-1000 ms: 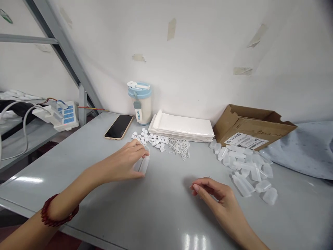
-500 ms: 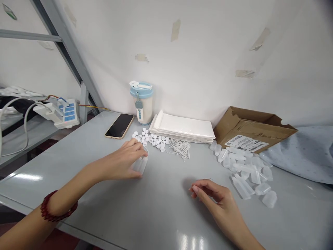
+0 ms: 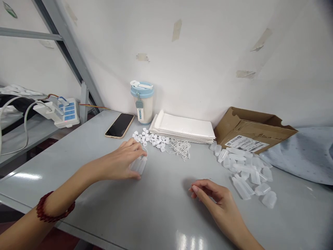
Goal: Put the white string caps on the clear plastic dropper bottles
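My left hand is curved over a small group of translucent plastic bottles on the grey table, thumb at the near edge and fingers at the far side. A thin white cord loop shows beside its fingers; the hand covers part of the group. Just beyond lie small white caps and a tangle of white cord loops. My right hand rests on the table with its fingers curled and the thumb against them; nothing shows in it. To its right is a loose pile of translucent bottles and covers.
White padded envelopes are stacked against the wall, next to a blue-lidded cup and a phone. An open cardboard box and a pale blue cloth are at the right. A power strip is at the left.
My left hand has shifted slightly left with the translucent bottles under it. My right hand stays in the same place.
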Tool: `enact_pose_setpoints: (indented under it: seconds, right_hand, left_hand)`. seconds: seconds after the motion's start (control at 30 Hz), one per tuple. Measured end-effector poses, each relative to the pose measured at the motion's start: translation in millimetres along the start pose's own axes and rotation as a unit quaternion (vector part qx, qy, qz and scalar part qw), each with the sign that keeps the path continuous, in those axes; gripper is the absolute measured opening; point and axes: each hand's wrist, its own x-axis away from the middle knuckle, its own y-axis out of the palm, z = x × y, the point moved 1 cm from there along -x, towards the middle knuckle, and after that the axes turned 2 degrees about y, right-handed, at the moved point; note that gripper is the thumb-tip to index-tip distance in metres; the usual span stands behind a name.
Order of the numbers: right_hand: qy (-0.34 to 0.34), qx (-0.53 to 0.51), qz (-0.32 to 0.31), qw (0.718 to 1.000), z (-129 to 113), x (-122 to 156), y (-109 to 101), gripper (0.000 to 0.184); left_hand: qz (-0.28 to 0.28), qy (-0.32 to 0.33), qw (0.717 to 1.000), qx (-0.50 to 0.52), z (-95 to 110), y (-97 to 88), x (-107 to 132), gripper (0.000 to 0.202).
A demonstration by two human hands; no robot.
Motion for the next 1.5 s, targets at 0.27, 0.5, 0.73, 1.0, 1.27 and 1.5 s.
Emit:
enact_pose_setpoints:
  seconds: [0.27,0.5,0.73,1.0,1.27,1.5]
  right_hand:
    - [0.005,-0.003,0.015,1.000,-2.1,0.5,-2.4,0.027]
    - [-0.041,0.073,0.073,0.994,3.3,-12.4,-31.4,0.029]
    - [-0.079,0.329,0.137,0.931,26.0,-35.6,-78.8,0.026]
    - [0.026,0.393,0.059,0.917,15.3,-22.8,-96.1,0.027]
    - [0.040,0.424,0.019,0.904,19.3,-20.3,-90.2,0.024]
    - [0.103,0.479,-0.009,0.872,10.1,-16.6,-89.8,0.027]
  left_hand:
    - [0.002,0.006,1.000,-0.002,1.5,-3.3,-1.1,0.051]
    - [0.057,0.031,0.998,-0.006,32.2,-4.5,-31.9,0.035]
    - [0.111,0.025,0.986,-0.126,63.9,35.9,-80.8,0.017]
    - [0.144,0.004,0.979,-0.148,77.1,51.2,-87.5,0.020]
    - [0.165,0.029,0.980,-0.110,76.0,58.9,-92.3,0.021]
    - [0.223,0.012,0.975,-0.015,76.6,51.2,-76.2,0.012]
